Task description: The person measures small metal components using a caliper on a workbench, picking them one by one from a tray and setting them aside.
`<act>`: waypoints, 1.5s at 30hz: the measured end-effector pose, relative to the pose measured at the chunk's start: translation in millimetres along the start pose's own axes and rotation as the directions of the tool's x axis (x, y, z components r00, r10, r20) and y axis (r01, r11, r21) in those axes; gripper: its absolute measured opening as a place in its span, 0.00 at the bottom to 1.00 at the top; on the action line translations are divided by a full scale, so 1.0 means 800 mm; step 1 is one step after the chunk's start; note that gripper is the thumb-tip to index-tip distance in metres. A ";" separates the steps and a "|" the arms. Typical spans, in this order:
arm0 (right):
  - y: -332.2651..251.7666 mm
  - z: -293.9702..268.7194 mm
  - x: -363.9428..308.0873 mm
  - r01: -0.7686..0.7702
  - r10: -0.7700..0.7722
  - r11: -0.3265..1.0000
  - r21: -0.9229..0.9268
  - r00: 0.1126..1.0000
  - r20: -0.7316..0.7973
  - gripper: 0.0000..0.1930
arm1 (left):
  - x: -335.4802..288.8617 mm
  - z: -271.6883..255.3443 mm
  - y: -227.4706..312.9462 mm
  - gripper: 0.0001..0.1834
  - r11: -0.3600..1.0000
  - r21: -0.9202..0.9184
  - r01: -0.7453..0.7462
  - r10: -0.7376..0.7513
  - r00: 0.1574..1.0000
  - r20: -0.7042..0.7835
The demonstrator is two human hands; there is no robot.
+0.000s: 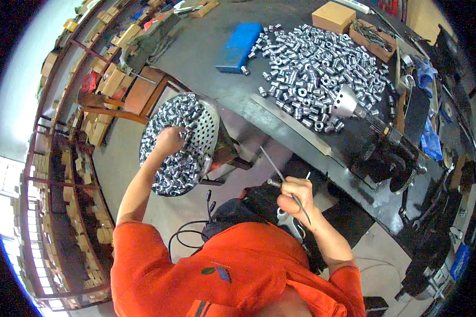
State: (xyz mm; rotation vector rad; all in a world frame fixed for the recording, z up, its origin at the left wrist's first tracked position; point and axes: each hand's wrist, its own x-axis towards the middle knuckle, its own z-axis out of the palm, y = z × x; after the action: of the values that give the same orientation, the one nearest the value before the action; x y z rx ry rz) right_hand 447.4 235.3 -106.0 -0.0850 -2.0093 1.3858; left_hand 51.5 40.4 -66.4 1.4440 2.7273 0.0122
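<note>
My left hand (170, 140) reaches into a heap of small metal sleeves (177, 177) on a round perforated metal tray (208, 124). Its fingers are curled down among the sleeves, and what they hold is hidden. Closer to my body, my right hand (296, 194) is closed round a slim, tapered metal rod (271, 161), whose thin end runs back along the wrist. A single metal sleeve (273, 183) sticks out at the left side of this fist. A short pale tip shows above the knuckles; I cannot make out what it belongs to.
On the dark workbench (201, 58) lies a large pile of similar sleeves (317, 68), beside a blue box (239, 47) and a cardboard box (333, 17). A metal bar (293, 124) runs along the pile's near side. Machinery (388, 150) stands right. A wooden chair (143, 92) is behind the tray.
</note>
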 end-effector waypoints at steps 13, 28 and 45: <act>0.008 0.000 -0.002 -0.148 0.149 0.988 0.031 0.989 -0.025 0.16 | 0.013 0.025 -0.011 0.17 0.961 0.234 0.148 -0.162 0.986 0.043; -0.003 -0.001 0.048 -0.052 0.053 0.998 -0.027 0.998 0.043 0.15 | -0.021 -0.044 0.253 0.11 -0.152 -0.819 0.553 0.364 0.802 0.474; 0.002 -0.005 0.027 -0.178 0.175 0.966 -0.188 0.984 -0.032 0.10 | -0.027 -0.037 0.296 0.10 0.402 -0.915 0.026 0.442 0.870 0.219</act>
State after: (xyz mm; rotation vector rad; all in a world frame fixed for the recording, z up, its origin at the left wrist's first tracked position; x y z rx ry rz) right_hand 432.3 248.4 -95.8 -0.3672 -2.1600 1.2910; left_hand 257.3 156.4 -28.3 1.1733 1.5839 0.9170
